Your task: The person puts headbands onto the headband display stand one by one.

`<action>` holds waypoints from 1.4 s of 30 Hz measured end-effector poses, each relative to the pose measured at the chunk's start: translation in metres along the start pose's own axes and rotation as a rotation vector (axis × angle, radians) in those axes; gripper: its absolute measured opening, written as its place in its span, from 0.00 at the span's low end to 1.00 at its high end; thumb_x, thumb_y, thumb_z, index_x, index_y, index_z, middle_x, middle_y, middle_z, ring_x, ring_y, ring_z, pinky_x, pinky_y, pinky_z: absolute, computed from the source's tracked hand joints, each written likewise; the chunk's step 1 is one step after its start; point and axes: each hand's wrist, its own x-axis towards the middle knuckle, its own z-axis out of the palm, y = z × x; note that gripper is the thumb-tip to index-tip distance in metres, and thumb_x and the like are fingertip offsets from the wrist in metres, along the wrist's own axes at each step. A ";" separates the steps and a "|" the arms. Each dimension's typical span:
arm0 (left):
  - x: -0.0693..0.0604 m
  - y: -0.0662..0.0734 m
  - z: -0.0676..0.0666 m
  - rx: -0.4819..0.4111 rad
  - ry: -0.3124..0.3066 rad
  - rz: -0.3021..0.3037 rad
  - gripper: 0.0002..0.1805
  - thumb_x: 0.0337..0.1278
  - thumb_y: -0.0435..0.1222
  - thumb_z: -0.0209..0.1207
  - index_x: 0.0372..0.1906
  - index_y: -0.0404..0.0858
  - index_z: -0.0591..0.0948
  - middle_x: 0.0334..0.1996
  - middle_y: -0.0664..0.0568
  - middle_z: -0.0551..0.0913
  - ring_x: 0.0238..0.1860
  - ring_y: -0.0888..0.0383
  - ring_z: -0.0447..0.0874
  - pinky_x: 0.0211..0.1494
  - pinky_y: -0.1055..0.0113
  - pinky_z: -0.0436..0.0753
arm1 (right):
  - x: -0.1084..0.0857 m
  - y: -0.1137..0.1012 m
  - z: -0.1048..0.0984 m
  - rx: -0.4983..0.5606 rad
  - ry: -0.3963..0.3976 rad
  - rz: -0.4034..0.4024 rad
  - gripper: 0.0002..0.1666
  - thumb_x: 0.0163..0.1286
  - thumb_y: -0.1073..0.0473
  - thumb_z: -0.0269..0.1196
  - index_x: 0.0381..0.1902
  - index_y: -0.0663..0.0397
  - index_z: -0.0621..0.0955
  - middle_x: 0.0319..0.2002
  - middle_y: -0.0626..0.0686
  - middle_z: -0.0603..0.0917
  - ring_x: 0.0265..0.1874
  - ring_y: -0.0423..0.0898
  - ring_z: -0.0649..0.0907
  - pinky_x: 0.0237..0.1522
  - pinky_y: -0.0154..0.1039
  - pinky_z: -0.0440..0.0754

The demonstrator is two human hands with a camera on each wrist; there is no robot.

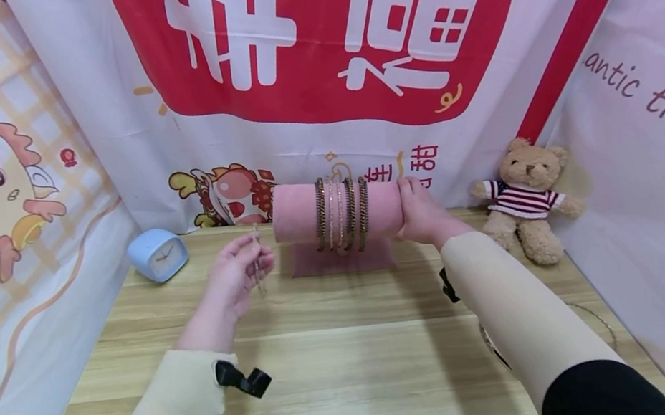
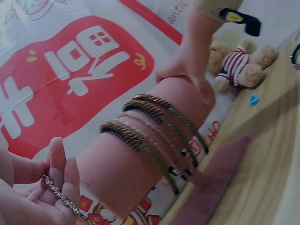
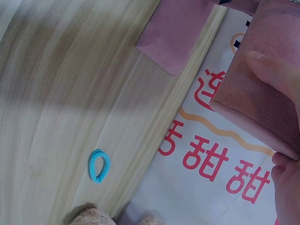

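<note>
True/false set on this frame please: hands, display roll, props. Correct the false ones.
1. The left hand holds a bracelet. True.
2. The right hand grips one end of the pink roll. True.
3. The pink roll is bare. False: several bracelets are on it.
4. A cyan loop lies on the table. True.
5. The blue clock sits on the pink roll. False: it stands on the table.

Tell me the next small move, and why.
Perhaps bring the chain toward the left end of the pink roll: the left hand pinches it beside that end, bracelets circle the roll, and the right hand grips the other end.
</note>
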 end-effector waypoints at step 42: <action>0.096 0.027 0.056 0.007 0.078 -0.048 0.21 0.73 0.29 0.51 0.67 0.36 0.74 0.45 0.44 0.83 0.35 0.59 0.86 0.52 0.64 0.83 | 0.001 0.000 -0.001 -0.017 -0.014 0.022 0.74 0.42 0.55 0.82 0.76 0.64 0.48 0.70 0.67 0.55 0.69 0.61 0.62 0.72 0.50 0.58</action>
